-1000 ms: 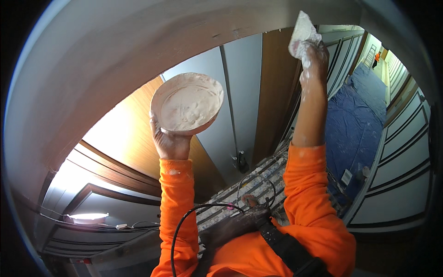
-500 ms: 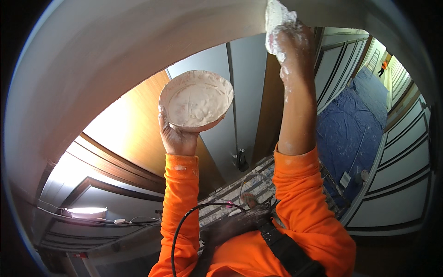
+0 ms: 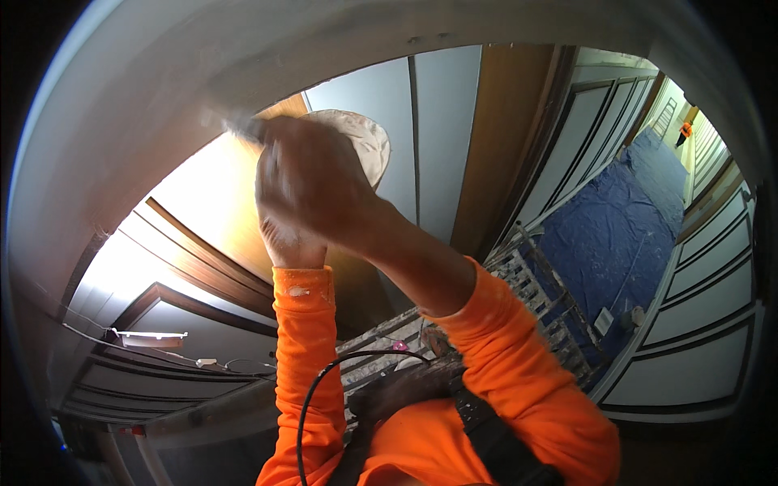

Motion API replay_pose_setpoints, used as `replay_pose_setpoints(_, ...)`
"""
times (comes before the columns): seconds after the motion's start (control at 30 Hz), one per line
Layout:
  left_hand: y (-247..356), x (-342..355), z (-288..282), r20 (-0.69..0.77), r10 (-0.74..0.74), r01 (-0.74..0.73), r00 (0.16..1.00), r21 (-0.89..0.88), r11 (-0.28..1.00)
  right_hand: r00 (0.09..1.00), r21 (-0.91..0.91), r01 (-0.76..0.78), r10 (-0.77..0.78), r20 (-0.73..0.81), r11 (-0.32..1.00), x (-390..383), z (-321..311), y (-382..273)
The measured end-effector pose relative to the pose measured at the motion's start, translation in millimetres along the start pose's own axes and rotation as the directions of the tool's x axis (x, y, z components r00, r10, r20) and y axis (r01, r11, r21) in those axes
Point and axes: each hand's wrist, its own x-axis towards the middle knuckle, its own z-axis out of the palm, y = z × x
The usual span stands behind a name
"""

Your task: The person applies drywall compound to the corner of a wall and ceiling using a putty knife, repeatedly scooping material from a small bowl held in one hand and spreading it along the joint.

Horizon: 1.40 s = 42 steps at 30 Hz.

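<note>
My left hand [image 3: 282,236] holds up a round bowl of white plaster [image 3: 369,144] from below. The bowl is partly hidden behind my right hand [image 3: 314,174], which crosses in front of it, fingers closed. From that fist a blurred, pale blade, seemingly a putty knife [image 3: 237,123], points left toward the curved grey ceiling surface [image 3: 162,89]. Whether the blade touches the surface I cannot tell. White smears mark my left hand and its orange cuff.
Below me is a slatted, paint-spotted scaffold platform [image 3: 519,283]. A blue sheet [image 3: 600,235] covers the corridor floor at right, where a person in orange [image 3: 686,131] stands far off. A white lamp [image 3: 151,338] and cables hang at left.
My right hand has swung left and down with the tool, from the upper right of the ceiling surface to in front of the bowl. The bowl has shifted slightly left.
</note>
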Motion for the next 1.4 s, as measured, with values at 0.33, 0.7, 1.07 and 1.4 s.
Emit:
replay_pose_setpoints(0.33,13,-37,13,-0.203,0.001,0.016,0.979,0.080,0.997,0.839,-0.455,0.534,-0.379,0.391,0.712,-99,-56,120)
replay_pose_setpoints(0.7,-33,11,11,-0.156,-0.079,0.097,0.985,0.105,0.990,0.714,-0.161,-0.268,0.083,-0.696,0.950,-8,-141,186)
replay_pose_setpoints(1.07,-70,53,4,-0.010,-0.066,0.067,0.998,0.217,0.974,0.806,-0.251,0.071,-0.203,-0.556,0.965,-6,-15,68)
replay_pose_setpoints(1.4,-52,35,4,-0.141,-0.074,0.102,0.987,0.203,0.974,0.538,0.238,-0.349,0.401,-0.741,0.907,21,-169,163)
